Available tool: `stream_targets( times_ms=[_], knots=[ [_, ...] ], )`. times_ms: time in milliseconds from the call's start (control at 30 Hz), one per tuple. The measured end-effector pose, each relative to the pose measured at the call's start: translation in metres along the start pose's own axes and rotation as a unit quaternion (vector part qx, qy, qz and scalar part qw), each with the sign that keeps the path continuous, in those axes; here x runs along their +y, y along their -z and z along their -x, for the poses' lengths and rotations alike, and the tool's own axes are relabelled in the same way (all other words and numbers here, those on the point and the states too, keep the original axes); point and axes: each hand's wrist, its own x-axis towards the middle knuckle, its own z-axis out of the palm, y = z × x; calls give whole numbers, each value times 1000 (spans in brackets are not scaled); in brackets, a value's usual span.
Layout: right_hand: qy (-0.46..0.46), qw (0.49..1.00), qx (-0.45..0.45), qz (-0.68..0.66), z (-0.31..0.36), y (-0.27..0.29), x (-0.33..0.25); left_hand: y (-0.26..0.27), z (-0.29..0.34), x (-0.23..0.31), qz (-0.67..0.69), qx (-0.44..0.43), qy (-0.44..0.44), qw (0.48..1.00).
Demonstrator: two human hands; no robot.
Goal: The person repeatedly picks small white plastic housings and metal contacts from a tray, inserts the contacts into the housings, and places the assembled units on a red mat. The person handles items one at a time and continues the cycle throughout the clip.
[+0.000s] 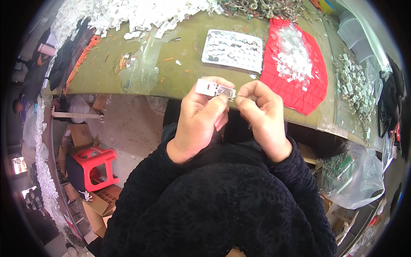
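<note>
My left hand (199, 122) is closed around a small white plastic case (206, 87) just over the near edge of the table. A clear part with something metallic inside sticks out of the case's right end. My right hand (266, 118) is closed in a pinch close to that end, thumb against the forefinger. Whatever it pinches, if anything, is too small to make out. Beyond my hands lies a white tray (234, 66) with several rows of small round silvery pieces. To its right, a red quilted cloth (309, 102) bears a heap of small clear plastic pieces (293, 55).
A large pile of white plastic parts (128, 13) covers the far left. Chains (261, 7) lie tangled at the back; more chained pieces (357, 92) lie at right. Orange scraps dot the green tabletop (180, 43). A red stool (96, 167) stands on the floor at left.
</note>
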Motion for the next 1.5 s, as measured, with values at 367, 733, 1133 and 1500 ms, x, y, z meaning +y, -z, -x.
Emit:
stream_targets(
  times_ms=[367, 733, 1133, 1500],
  knots=[
    [83, 996, -31, -29, -5, 5, 1, 22, -11, 2, -85, -119, -56, 988],
    [47, 995, -69, -52, 2, -18, -10, 24, -4, 8, -141, -169, -59, 974],
    [174, 946, 82, 260, -48, 19, 2, 51, -16, -2, 136, -75, 81, 984],
    [225, 786, -50, 573, -109, 31, 0, 74, -41, 6, 135, -38, 41, 989]
  ],
)
